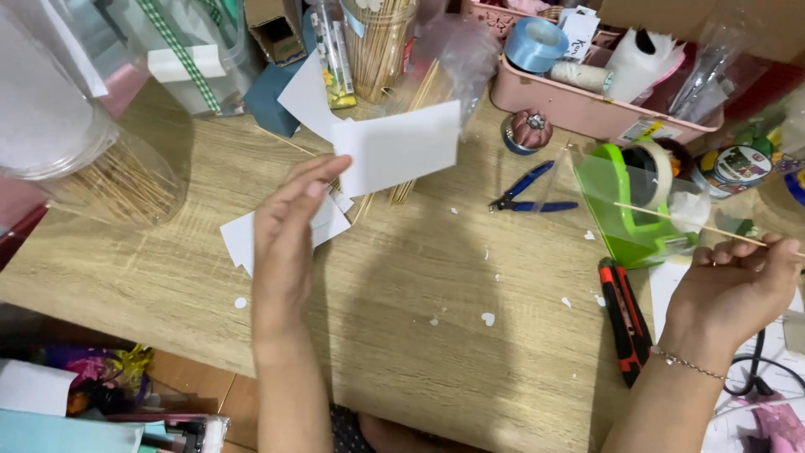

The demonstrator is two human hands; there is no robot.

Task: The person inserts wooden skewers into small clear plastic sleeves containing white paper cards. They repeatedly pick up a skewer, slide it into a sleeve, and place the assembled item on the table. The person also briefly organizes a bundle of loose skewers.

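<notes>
White card [401, 148] hovering above bench [419, 369] centre, at fingertips of left hand [285, 243], fingers straight; actual grip unclear. Right hand [738, 285] at 3 o'clock pinching thin wooden skewer [671, 218]. Green tape dispenser [629, 210] sitting under skewer; blue pliers [528, 191] at 1 o'clock.

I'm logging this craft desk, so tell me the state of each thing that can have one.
left hand: open, fingertips on the white card
right hand: pinching a thin wooden skewer
blue pliers: lying on the table, handles spread
utility knife: lying flat
green tape dispenser: upright, roll loaded
</notes>
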